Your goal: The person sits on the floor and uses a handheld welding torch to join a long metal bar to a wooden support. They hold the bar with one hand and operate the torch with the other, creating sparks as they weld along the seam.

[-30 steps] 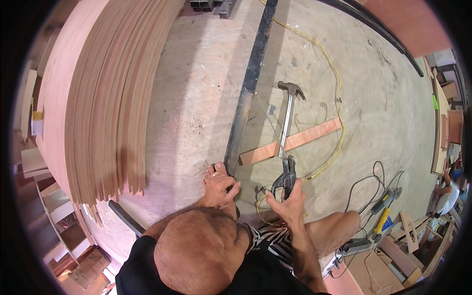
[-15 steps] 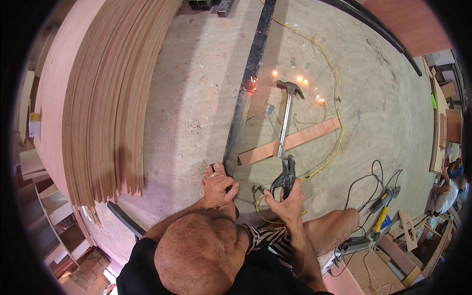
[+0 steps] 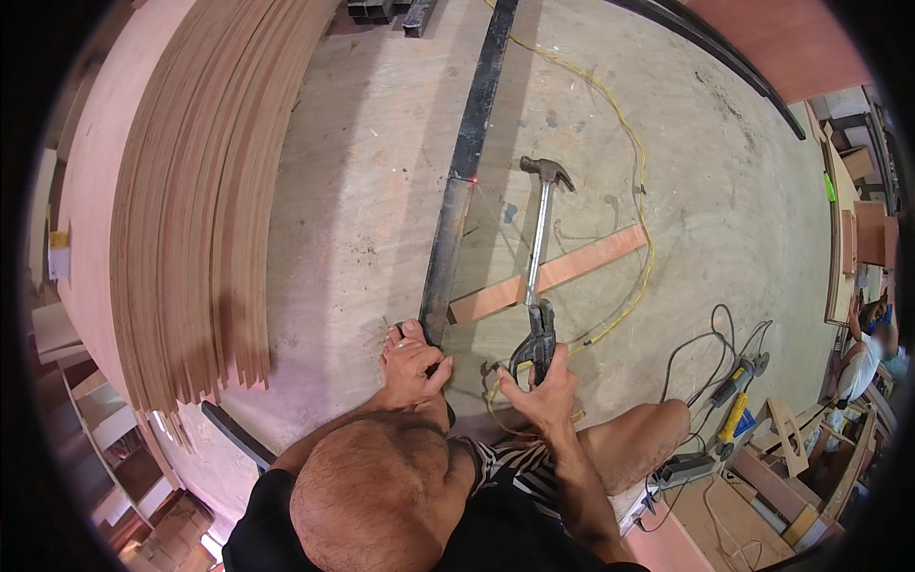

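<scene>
My right hand (image 3: 548,391) grips a black electrode holder (image 3: 536,343). A thin rod runs up from it toward a small red glow (image 3: 474,180) at a joint in the long black metal bar (image 3: 482,110). Curled over my bare foot (image 3: 405,334) at the bar's near end is my left hand (image 3: 412,374); anything inside its fingers is hidden. A claw hammer (image 3: 538,229) lies just beyond the holder, across a reddish wooden strip (image 3: 591,255). A yellow cable (image 3: 629,133) loops around them on the floor.
Stacked plywood strips (image 3: 191,210) line the left. An angle grinder (image 3: 743,386) and black cords (image 3: 696,334) lie at lower right. Metal tubes (image 3: 415,17) sit at top, dark rails (image 3: 753,76) at upper right, a crouching co-worker (image 3: 863,357) among boards at far right.
Orange sparks flared at the bar's joint and scattered around the hammer head half a second ago; now only a red speck glows. The view has shifted slightly; my hands keep their grips.
</scene>
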Tool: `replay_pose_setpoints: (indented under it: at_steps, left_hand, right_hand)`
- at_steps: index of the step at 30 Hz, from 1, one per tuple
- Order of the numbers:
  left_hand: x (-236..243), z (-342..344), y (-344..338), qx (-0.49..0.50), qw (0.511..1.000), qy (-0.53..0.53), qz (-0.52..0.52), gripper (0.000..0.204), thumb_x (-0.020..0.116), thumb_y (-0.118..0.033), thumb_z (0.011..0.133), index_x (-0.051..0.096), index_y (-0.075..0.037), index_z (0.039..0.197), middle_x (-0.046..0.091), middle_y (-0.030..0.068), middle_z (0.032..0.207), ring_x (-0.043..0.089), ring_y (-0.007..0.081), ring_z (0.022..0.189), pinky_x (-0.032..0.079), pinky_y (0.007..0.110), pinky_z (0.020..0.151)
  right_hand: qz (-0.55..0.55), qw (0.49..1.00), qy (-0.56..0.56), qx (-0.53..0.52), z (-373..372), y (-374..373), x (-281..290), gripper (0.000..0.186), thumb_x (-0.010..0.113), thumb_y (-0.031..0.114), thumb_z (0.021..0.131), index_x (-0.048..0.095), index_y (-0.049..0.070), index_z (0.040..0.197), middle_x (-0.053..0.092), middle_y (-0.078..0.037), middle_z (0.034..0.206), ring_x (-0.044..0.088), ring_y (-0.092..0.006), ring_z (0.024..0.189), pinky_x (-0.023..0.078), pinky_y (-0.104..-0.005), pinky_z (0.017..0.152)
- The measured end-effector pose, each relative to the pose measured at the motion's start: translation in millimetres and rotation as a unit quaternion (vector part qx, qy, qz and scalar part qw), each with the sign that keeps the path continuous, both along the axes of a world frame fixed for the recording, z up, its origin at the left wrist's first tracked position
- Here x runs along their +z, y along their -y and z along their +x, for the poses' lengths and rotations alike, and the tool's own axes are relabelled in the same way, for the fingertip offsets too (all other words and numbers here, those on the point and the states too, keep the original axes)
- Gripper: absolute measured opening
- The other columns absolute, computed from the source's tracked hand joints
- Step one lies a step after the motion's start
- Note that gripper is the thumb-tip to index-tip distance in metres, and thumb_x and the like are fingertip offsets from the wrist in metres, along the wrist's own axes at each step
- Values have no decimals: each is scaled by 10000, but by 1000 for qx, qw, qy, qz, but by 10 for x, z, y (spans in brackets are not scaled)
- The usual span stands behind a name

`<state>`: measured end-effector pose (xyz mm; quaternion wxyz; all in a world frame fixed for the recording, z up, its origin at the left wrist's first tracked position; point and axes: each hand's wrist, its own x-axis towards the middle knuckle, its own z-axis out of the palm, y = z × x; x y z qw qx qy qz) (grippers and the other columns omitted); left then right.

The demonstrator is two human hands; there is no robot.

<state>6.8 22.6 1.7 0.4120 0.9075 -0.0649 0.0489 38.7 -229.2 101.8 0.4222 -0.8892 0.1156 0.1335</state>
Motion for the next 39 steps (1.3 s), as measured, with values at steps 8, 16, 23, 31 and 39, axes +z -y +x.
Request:
replay_pose_setpoints:
  at_steps: [8, 16, 23, 31, 39]
  left_hand:
    - [49, 1, 0, -10, 1000, -4, 15, 213, 869, -157, 821, 715, -89, 691, 695, 98, 661, 701, 287, 669, 536, 412, 704]
    - [-27, -26, -12, -6, 1000, 20, 23, 227, 887, -179, 809, 712, -111, 681, 707, 97, 666, 699, 294, 663, 491, 457, 776]
    - [-12, -12, -2, -8, 1000, 3, 2, 226, 878, -169, 812, 713, -98, 676, 703, 98, 653, 700, 292, 656, 503, 436, 748]
    - [22, 14, 9, -11, 1000, 20, 11, 220, 868, -154, 810, 712, -92, 668, 694, 96, 636, 696, 292, 641, 509, 418, 697]
    - [44, 16, 34, -11, 1000, 17, -3, 216, 871, -144, 817, 716, -95, 675, 709, 76, 650, 688, 271, 623, 544, 395, 693]
  right_hand:
    - [29, 998, 60, 16, -10, -10, -60, 628, 987, 298, 734, 553, 26, 1099, 620, -55, 686, 612, -200, 528, 511, -370, 530]
    - [14, 1000, 24, 3, -36, 15, -14, 621, 984, 315, 760, 539, 36, 1091, 673, -90, 733, 686, -257, 589, 557, -398, 577]
    - [2, 1000, -16, -8, -49, 28, 1, 617, 980, 344, 759, 533, 41, 1058, 621, -91, 691, 664, -306, 580, 551, -445, 584]
    - [7, 1000, -17, 3, -24, 11, 17, 617, 969, 343, 763, 515, 44, 1053, 619, -96, 689, 656, -316, 576, 541, -453, 579]
    - [31, 999, 21, -17, -26, -19, -48, 617, 967, 326, 763, 530, 48, 1100, 621, -78, 694, 640, -264, 552, 540, -419, 563]
